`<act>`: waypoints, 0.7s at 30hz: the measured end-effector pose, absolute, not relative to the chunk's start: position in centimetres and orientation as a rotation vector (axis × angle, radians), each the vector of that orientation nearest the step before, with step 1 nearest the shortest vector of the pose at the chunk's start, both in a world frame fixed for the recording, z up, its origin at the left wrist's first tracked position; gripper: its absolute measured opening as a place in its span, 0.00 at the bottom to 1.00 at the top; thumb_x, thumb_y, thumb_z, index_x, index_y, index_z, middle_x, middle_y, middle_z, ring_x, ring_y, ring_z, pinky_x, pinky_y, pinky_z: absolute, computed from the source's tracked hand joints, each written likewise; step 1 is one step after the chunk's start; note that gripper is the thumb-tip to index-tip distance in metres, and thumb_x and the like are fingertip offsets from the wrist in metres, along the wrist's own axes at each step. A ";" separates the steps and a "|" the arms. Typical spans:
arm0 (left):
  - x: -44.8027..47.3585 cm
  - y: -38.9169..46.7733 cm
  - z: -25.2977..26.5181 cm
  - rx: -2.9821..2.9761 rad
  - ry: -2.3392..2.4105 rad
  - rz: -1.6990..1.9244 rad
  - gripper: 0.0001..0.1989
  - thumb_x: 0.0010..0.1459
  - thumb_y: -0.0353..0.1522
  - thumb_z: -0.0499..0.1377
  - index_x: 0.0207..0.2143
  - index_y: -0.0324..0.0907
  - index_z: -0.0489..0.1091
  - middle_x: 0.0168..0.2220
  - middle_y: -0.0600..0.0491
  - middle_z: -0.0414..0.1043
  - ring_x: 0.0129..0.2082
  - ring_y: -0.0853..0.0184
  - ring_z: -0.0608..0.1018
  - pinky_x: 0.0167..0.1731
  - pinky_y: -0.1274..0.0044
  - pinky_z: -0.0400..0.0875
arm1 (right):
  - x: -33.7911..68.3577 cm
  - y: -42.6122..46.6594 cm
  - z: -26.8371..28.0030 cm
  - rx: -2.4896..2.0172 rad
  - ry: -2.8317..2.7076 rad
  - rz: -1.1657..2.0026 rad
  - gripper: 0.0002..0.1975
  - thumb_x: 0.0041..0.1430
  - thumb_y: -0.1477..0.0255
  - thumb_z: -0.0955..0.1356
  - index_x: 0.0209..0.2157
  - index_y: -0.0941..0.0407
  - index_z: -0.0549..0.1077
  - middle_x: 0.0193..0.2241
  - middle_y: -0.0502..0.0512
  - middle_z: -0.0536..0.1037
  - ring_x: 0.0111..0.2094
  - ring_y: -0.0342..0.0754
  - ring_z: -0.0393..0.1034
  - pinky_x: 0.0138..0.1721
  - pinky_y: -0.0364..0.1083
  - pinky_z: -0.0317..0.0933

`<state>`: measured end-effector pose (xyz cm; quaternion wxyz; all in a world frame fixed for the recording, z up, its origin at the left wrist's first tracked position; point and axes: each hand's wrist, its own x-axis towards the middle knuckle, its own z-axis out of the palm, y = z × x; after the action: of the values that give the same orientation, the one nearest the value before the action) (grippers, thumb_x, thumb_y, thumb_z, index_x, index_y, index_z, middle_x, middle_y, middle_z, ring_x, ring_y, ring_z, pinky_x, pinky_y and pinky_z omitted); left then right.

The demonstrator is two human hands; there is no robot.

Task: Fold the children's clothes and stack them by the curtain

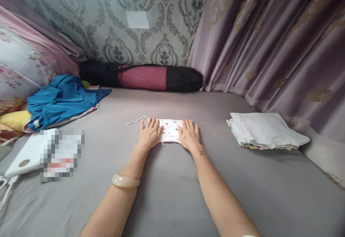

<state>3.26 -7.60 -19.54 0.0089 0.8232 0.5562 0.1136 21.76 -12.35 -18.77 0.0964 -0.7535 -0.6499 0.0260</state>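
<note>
Our left hand (151, 133) and right hand (189, 135) lie open, apparently smoothing the printed cloth (170, 132) on the grey sheet (172, 186); its covered ends we can't judge. Next likely calls for gentle lifting.

Printed cloth piece (170, 131): matt fabric. Bedsheet (172, 194): smooth, matt cloth. Bangle (125, 181): polished, glossy — stone-like in look. Curtain (231, 46): satiny fabric — softly lustrous. White device (33, 149): smooth plastic.

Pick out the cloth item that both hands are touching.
The small white printed cloth: the left hand and right hand rest flat on it, while the blue cloth and folded white stack lie untouched.
</note>
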 end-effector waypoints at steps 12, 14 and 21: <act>3.8 -7.6 -19.9 2.597 1.713 0.690 0.22 0.68 0.39 0.41 0.55 0.43 0.68 0.58 0.43 0.69 0.64 0.54 0.62 0.63 0.50 0.42 | 20.3 -12.5 -18.4 -2.087 -1.964 0.019 0.29 0.71 0.65 0.51 0.64 0.67 0.57 0.66 0.65 0.56 0.68 0.55 0.44 0.66 0.59 0.27; 4.2 -7.8 -19.9 2.636 1.663 0.730 0.23 0.69 0.38 0.41 0.56 0.42 0.67 0.58 0.43 0.68 0.64 0.54 0.62 0.64 0.52 0.41 | 19.8 -12.5 -18.4 -2.053 -1.977 0.033 0.29 0.70 0.65 0.51 0.65 0.67 0.57 0.66 0.64 0.55 0.68 0.54 0.44 0.67 0.58 0.28; 5.0 -8.3 -20.5 2.674 1.572 0.528 0.26 0.68 0.40 0.42 0.62 0.37 0.60 0.62 0.41 0.62 0.64 0.54 0.62 0.64 0.58 0.50 | 19.4 -12.3 -19.1 -2.059 -1.979 0.158 0.29 0.70 0.64 0.51 0.65 0.66 0.55 0.67 0.63 0.53 0.68 0.53 0.43 0.67 0.55 0.34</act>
<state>5.03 -8.28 -20.52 -0.0026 0.8498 0.4996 0.1678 19.36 -12.25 -19.11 0.1402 -0.7129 -0.6849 0.0546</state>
